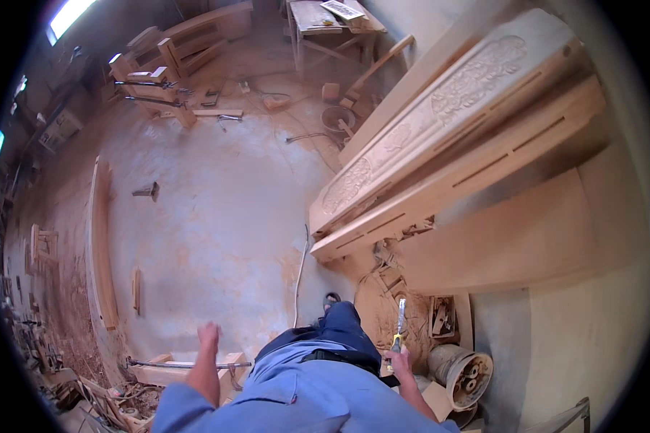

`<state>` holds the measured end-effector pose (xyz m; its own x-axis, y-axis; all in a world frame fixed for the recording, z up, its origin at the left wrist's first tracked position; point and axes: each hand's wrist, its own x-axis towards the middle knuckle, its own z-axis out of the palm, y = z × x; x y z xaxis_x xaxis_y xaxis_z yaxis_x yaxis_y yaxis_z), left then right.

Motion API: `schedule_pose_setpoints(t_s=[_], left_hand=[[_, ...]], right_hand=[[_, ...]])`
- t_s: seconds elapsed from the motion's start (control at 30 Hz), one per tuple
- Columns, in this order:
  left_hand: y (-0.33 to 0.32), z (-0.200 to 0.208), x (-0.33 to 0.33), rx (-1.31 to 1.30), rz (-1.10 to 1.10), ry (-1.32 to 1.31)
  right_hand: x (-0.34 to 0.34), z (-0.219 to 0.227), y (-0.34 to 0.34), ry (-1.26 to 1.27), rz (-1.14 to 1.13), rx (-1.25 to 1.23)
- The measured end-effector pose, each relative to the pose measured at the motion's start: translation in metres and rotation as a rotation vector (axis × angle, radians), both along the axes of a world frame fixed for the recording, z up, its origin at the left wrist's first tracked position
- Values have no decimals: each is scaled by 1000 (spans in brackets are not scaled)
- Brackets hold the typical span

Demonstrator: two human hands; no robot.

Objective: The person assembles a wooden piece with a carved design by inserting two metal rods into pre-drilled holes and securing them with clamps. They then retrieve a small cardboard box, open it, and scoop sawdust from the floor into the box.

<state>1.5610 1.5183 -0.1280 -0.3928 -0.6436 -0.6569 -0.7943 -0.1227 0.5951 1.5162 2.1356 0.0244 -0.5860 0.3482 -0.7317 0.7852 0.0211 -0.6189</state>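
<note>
My right hand (398, 359) is wrapped round the yellow and black handle of a chisel (401, 315). The chisel's metal blade points away from me, above the dusty floor. My left hand (209, 336) hangs out to the left with its fingers loosely curled and nothing visible in them. Below that hand lies a clamp (173, 364) with a long metal bar, set across pale wooden pieces (159, 374). At the right, long wooden beams with slots (455, 180) lean beside a carved wooden panel (419, 119) with raised floral relief.
A bucket (461, 372) of round parts and a box of scraps (443, 317) stand at the right. A pale cable (301, 270) runs along the floor. One long plank (102, 245) lies at the left. Clamped frames (155, 86) and a worktable (318, 18) are farther off.
</note>
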Motion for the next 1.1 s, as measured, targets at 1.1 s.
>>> schedule_pose_setpoints(t_s=[1.1], left_hand=[[-256,-4,-336,-167,-1720,-309]], right_hand=[[-589,-73,-323,-177,264,152]])
